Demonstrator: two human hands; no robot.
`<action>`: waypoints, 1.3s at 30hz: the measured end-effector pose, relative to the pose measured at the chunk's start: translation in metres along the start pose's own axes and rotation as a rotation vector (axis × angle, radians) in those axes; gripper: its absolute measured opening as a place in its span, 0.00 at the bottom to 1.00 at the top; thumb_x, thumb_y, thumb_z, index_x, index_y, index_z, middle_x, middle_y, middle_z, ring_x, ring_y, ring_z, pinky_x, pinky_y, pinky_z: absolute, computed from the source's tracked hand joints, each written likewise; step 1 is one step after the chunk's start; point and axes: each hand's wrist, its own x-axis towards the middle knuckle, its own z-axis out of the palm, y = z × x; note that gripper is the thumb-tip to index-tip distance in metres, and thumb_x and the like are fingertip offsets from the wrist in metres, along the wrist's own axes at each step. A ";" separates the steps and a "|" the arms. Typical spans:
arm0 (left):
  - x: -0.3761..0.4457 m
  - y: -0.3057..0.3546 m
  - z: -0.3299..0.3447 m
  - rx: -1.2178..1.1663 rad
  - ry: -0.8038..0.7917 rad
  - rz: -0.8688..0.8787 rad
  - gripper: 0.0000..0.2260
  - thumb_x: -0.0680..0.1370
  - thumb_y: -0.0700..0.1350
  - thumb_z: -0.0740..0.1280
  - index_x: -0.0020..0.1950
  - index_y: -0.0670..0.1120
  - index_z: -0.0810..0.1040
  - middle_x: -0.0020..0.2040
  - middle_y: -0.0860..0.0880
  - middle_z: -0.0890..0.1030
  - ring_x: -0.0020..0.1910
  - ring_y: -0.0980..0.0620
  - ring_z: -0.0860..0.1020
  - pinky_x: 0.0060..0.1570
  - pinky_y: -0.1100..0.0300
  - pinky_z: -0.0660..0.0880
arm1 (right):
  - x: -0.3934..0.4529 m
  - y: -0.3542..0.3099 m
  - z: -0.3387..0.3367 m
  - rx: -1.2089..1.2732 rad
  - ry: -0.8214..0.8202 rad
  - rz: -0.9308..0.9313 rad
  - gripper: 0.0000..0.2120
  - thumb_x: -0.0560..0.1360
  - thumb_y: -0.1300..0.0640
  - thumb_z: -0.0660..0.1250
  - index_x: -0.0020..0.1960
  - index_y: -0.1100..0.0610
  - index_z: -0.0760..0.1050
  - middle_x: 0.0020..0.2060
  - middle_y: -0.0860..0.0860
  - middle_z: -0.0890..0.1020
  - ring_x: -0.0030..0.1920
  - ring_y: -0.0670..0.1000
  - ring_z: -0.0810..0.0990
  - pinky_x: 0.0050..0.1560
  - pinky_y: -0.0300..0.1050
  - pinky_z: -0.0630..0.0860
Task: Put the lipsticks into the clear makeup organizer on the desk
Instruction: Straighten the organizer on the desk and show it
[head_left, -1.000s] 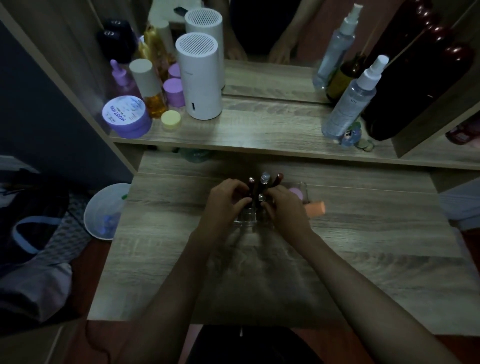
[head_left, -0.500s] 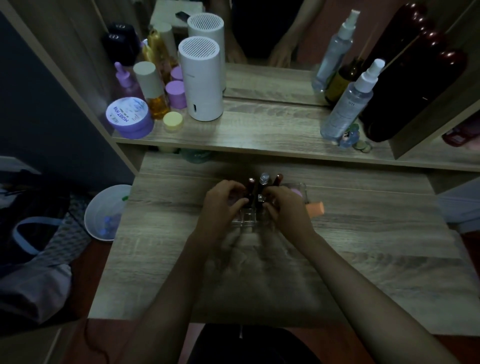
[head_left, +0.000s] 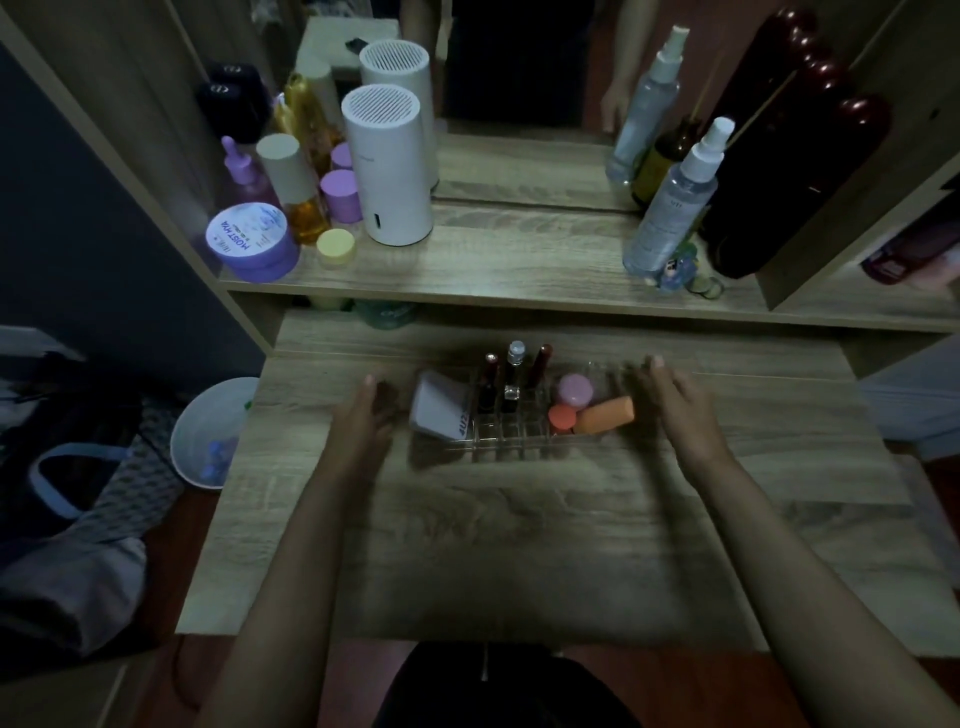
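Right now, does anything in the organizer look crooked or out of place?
Mostly tidy: three lipsticks stand upright in the clear organizer. The white compact leans tilted at its left end, and the orange tube lies on its side at the right. Nothing looks spilled.

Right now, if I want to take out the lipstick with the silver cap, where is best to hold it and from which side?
Probably pinch the silver cap of the lipstick from above. It stands upright in the clear organizer, its cap rising above the walls, with dark lipsticks close on either side, so a sideways approach looks crowded.
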 end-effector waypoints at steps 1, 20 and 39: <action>0.001 -0.002 0.001 -0.115 -0.036 -0.075 0.22 0.81 0.54 0.51 0.66 0.40 0.69 0.63 0.42 0.75 0.63 0.46 0.72 0.56 0.55 0.71 | 0.000 0.006 0.000 0.142 -0.066 0.137 0.23 0.80 0.47 0.52 0.61 0.62 0.74 0.60 0.65 0.77 0.58 0.57 0.75 0.65 0.55 0.69; 0.000 -0.019 -0.004 -0.419 -0.143 -0.257 0.32 0.78 0.62 0.47 0.70 0.39 0.64 0.72 0.40 0.66 0.71 0.47 0.65 0.68 0.55 0.63 | -0.002 0.046 0.004 0.808 -0.366 0.512 0.41 0.74 0.30 0.43 0.71 0.61 0.61 0.73 0.58 0.66 0.73 0.54 0.63 0.75 0.49 0.54; -0.006 -0.018 0.026 -0.291 -0.099 -0.216 0.34 0.77 0.64 0.45 0.70 0.39 0.64 0.71 0.40 0.68 0.71 0.49 0.65 0.72 0.57 0.59 | 0.006 0.063 0.004 0.824 -0.405 0.447 0.36 0.72 0.29 0.45 0.54 0.55 0.76 0.45 0.50 0.87 0.46 0.45 0.85 0.46 0.41 0.76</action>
